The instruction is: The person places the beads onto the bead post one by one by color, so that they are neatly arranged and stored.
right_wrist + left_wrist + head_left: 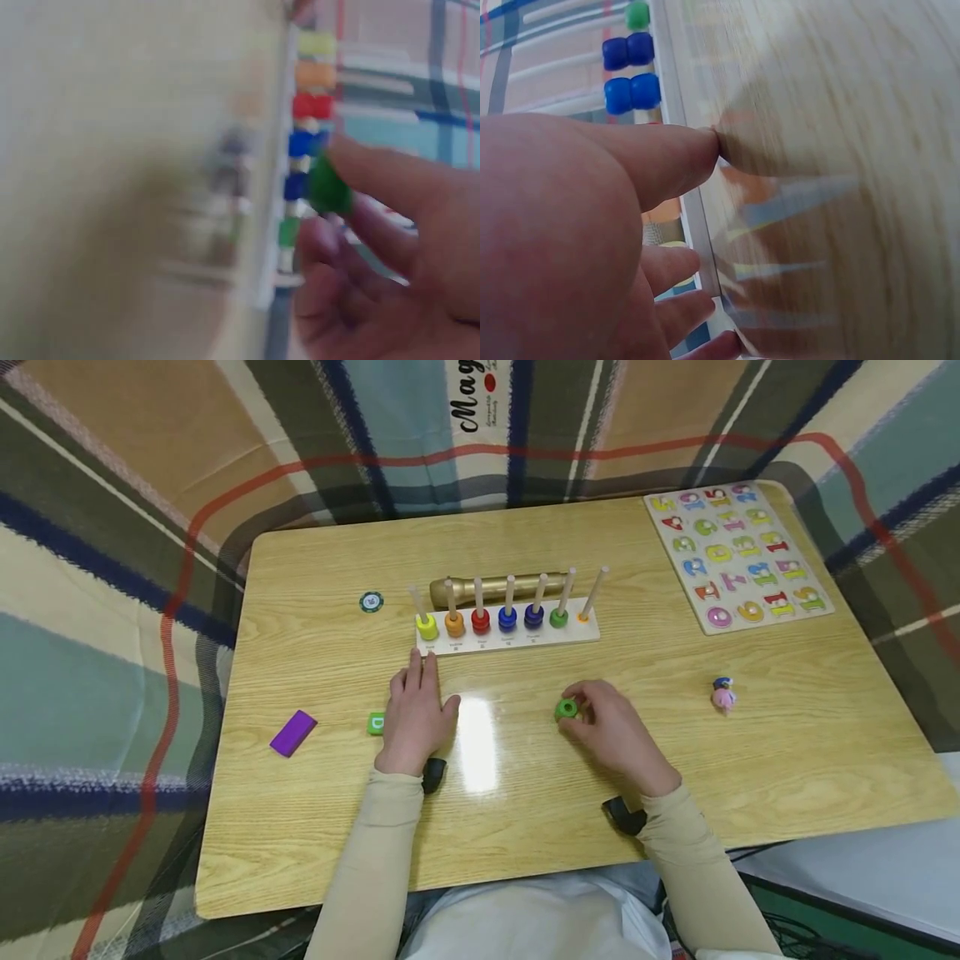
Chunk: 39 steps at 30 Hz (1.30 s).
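My right hand (pixel 611 731) pinches a green bead (pixel 567 709) between thumb and fingers over the table, in front of a white peg board (pixel 517 641). The bead's hole shows in the head view; the right wrist view is blurred. Wooden pegs stand in a row on the board, carrying yellow (pixel 427 627), orange (pixel 454 625), red (pixel 480 621), blue (pixel 507 620), dark blue (pixel 533 617) and green (pixel 558 617) beads. My left hand (pixel 416 718) lies palm down with straight fingers, its fingertips at the board's front left edge. It partly covers a small green block (pixel 376 723).
A gold cylinder (pixel 444 592) lies behind the board, with a round token (pixel 371 602) to its left. A purple block (pixel 293 732) is at the left. On the right are a small pink figure (pixel 723 695) and a letter puzzle board (pixel 738 560).
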Available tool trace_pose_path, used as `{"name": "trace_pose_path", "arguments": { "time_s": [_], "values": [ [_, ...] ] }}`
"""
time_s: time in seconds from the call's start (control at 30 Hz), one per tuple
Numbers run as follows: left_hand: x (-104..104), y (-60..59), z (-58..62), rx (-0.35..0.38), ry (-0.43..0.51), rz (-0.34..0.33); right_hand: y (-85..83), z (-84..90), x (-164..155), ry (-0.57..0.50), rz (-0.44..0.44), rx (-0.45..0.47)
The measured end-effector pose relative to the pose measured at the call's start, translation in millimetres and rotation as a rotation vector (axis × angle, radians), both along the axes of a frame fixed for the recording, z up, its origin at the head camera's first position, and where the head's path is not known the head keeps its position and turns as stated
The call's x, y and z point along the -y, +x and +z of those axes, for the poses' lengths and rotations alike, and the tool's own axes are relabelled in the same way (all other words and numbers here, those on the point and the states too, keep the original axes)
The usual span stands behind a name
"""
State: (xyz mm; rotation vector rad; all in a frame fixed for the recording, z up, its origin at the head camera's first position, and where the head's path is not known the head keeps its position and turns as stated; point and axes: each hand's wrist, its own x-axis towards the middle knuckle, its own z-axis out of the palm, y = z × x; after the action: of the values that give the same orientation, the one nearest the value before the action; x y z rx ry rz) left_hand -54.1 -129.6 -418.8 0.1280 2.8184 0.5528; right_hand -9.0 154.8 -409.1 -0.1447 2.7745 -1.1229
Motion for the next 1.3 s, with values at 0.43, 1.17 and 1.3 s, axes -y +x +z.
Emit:
{"name": "trace_pose_path", "arguments": {
  "time_s": [0.43, 1.17, 1.3],
  "values": [
    [1, 1.4, -1.9, 0.019, 0.019, 0.015, -93.8, 62.8, -11, -0.529, -0.502, -0.280],
    [-1, 0.6, 0.6, 0.006, 0.000, 0.001, -104.5, 54.3, 5, -0.388, -0.443, -0.280],
    [1, 0.5, 0.5, 0.014, -0.004, 0.006, -94.8, 49.2, 2, -0.377, -0.441, -0.289]
  ]
}}
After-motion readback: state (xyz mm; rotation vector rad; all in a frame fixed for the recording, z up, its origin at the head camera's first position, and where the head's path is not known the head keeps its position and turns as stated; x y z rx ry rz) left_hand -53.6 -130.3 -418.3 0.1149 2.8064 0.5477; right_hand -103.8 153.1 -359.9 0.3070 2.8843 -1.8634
